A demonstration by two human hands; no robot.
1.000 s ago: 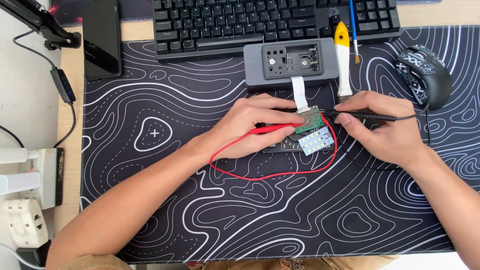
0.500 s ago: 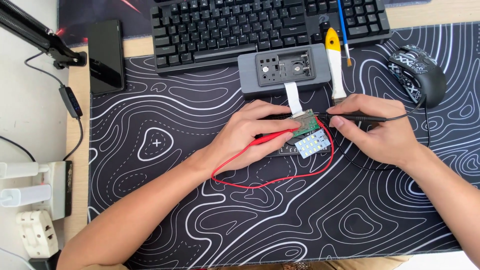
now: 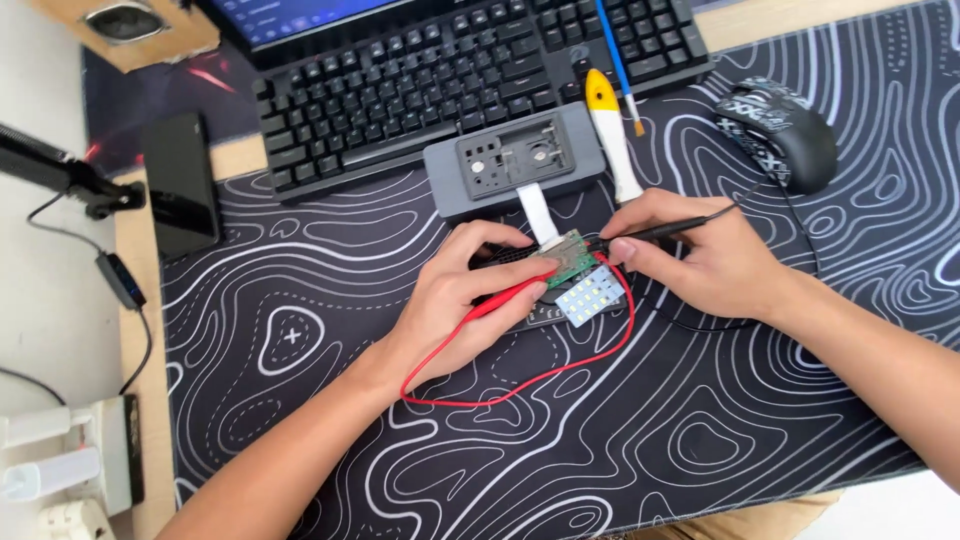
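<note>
My left hand (image 3: 455, 300) pinches the red probe (image 3: 500, 300), right hand (image 3: 700, 265) grips the black probe (image 3: 665, 228), both tips on the green board (image 3: 568, 255).

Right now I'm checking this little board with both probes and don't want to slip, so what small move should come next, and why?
Probably hold both tips steady on the green board rather than shift. The left hand pinches the red probe and the right hand the black probe, both tips meeting at that small board, which sits loose beside the white LED panel, so it looks easy to nudge.
</note>
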